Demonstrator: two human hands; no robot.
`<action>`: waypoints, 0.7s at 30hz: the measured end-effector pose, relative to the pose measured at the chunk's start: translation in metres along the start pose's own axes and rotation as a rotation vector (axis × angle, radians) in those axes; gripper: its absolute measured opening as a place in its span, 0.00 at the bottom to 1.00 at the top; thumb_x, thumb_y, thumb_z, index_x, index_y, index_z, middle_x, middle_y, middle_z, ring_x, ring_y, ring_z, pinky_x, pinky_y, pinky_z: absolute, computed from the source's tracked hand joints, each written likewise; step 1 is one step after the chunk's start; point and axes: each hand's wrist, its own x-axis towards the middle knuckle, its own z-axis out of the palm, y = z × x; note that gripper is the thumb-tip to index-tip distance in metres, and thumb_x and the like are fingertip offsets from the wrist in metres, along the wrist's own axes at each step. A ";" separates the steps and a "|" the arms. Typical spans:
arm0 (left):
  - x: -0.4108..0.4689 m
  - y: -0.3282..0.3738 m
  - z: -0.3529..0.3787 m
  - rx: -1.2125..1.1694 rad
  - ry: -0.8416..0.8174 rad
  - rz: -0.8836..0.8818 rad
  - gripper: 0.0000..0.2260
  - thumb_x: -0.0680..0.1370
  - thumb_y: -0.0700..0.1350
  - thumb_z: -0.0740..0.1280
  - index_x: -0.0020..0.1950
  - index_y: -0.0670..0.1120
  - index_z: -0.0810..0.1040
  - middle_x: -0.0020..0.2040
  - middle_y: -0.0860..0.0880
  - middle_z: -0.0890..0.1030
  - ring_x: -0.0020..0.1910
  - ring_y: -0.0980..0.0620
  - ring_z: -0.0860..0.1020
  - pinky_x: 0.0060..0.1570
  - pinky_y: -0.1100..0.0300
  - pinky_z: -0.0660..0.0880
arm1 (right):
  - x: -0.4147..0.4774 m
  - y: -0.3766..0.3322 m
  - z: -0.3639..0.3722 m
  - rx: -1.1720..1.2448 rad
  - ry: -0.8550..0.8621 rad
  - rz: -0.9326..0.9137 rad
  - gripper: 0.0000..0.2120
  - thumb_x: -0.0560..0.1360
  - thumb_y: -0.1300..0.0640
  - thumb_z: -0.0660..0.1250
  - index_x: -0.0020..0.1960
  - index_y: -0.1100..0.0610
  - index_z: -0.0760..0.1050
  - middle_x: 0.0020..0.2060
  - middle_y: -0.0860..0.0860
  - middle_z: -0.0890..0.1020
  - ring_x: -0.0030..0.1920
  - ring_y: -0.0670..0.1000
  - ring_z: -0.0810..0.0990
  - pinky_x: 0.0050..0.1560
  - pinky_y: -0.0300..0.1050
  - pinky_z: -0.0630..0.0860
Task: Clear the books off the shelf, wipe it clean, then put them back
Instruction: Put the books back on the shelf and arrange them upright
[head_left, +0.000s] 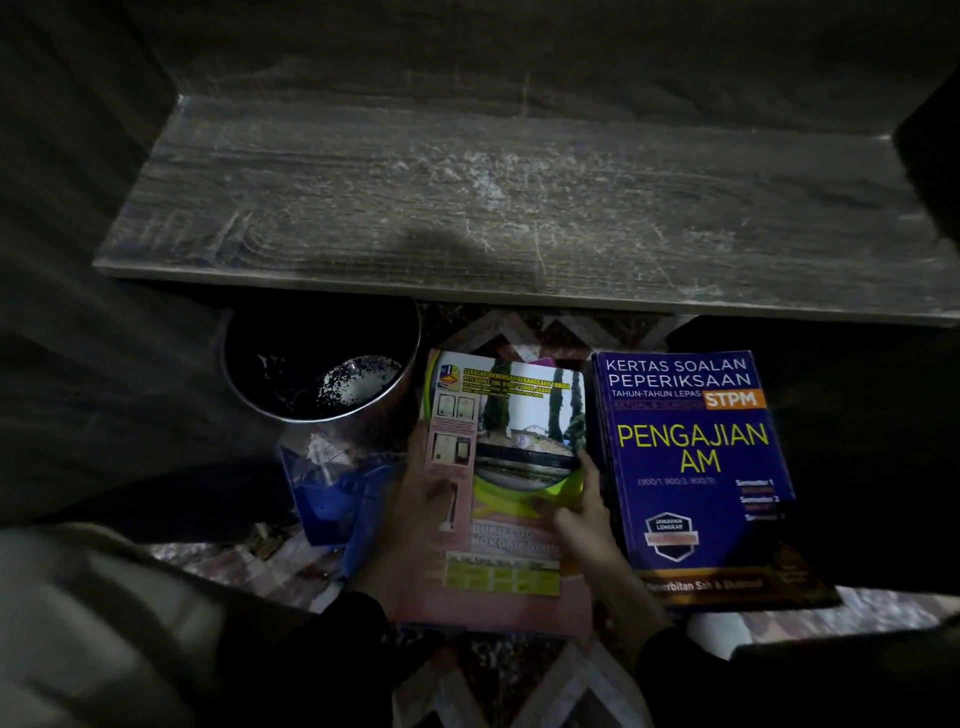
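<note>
As hands (415, 499) (589, 525) grip pink book (493, 587), title blurred.

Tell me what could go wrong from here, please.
1. The shelf shows pale dust and streaks, so books returned now may pick up dirt.
2. The left hand and right hand hold the pink book beside the open bin. If it slips, it might fall in.
</note>
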 end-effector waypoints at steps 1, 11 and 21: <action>0.000 0.003 -0.001 0.048 0.007 0.009 0.32 0.78 0.35 0.62 0.73 0.62 0.56 0.60 0.49 0.79 0.52 0.48 0.79 0.42 0.70 0.72 | 0.002 0.000 -0.001 0.006 -0.015 0.011 0.44 0.64 0.50 0.75 0.67 0.25 0.51 0.72 0.51 0.65 0.71 0.60 0.62 0.68 0.63 0.64; 0.002 0.017 -0.006 -0.210 -0.168 0.038 0.31 0.75 0.39 0.70 0.70 0.60 0.60 0.63 0.66 0.64 0.61 0.67 0.66 0.52 0.74 0.67 | 0.013 0.000 -0.018 0.015 -0.133 -0.049 0.36 0.68 0.64 0.74 0.65 0.35 0.65 0.56 0.41 0.76 0.59 0.51 0.74 0.61 0.51 0.73; 0.001 0.022 -0.018 -0.384 -0.092 -0.043 0.32 0.71 0.33 0.72 0.71 0.53 0.68 0.61 0.60 0.66 0.59 0.62 0.65 0.34 0.81 0.68 | 0.003 -0.006 -0.023 -0.052 -0.177 -0.097 0.39 0.70 0.53 0.75 0.73 0.36 0.57 0.73 0.44 0.63 0.68 0.50 0.66 0.62 0.43 0.70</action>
